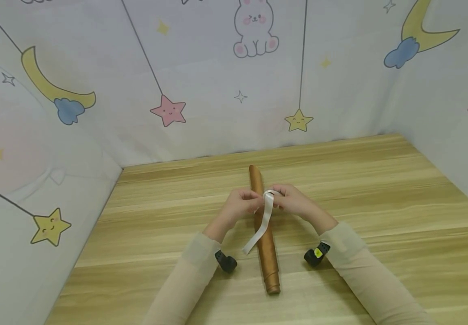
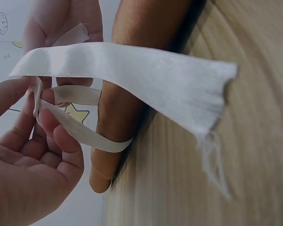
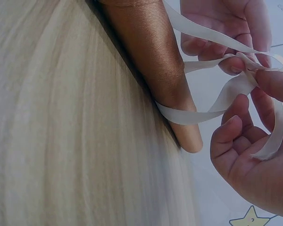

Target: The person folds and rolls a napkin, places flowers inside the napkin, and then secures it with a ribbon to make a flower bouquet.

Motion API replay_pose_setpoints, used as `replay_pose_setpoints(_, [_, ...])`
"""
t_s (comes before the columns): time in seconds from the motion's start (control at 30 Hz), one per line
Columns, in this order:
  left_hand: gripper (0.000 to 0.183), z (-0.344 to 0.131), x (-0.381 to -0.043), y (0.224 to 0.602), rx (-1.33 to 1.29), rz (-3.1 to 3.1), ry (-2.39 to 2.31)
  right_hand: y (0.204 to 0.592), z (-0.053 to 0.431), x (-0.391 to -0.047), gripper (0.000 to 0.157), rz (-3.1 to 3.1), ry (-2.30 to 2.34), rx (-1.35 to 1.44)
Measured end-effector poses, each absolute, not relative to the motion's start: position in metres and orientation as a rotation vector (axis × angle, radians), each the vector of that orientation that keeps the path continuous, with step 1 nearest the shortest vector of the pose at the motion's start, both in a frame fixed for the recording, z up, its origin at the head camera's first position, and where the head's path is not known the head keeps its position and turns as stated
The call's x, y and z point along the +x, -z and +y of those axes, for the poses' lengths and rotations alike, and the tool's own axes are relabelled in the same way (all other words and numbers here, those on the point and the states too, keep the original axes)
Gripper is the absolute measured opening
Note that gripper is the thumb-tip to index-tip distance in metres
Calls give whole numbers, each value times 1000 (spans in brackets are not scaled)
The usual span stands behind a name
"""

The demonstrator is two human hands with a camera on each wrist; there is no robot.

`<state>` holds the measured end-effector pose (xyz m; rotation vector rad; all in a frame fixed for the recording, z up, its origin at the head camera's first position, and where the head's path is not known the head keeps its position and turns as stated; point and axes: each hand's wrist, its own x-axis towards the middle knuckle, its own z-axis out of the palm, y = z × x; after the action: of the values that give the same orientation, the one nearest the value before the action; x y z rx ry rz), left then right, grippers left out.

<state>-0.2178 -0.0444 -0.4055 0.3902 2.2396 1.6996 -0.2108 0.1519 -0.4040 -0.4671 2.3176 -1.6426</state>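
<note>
Presently, a long brown roll [image 1: 264, 230] of satin-like cloth lies on the wooden table [image 1: 380, 189], running from near the person's body away toward the back wall, roughly along the middle of the tabletop. A white ribbon [image 1: 265, 216] is looped around the roll toward its far end; the wrist views show the band passing under the roll and coming up on both sides, close against the cloth. The left hand [image 1: 239, 203] sits just to the left of the roll with its fingers curled, pinching a strand of the ribbon between thumb and fingertips [image 2: 47, 117]. The right hand [image 1: 292, 201] sits just to the right of the roll, likewise curled, pinching the ribbon where the strands cross above the roll; its fingers [image 3: 236, 134] are bent inward with a length of ribbon draped over them. The two hands nearly meet above the roll. One loose tail of the ribbon hangs down toward the person, crossing the roll diagonally, and its cut end is frayed [image 2: 212, 141], with threads trailing. Both forearms are covered in pale beige sleeves [image 1: 193, 271]. A small black device is worn at each wrist [image 1: 225, 261]. Behind and at both sides of the table stands a light printed backdrop [image 1: 217, 67] with stars, moons and a rabbit.
</note>
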Motion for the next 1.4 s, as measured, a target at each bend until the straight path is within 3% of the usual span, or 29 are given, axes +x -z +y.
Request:
replay_pose_setpoints(0.23, [11, -43, -218, 407, 360, 2218, -1759, 405, 151, -211, 22, 2321, 1636, -471])
replay_pose_setpoints(0.47, [23, -44, -217, 407, 335, 2226, -1755, 405, 150, -212, 21, 2318, 1630, -482])
replay_pose_setpoints(1.4, [16, -41, -215, 413, 429, 2328, -1646, 402, 150, -207, 25, 2265, 1658, -501])
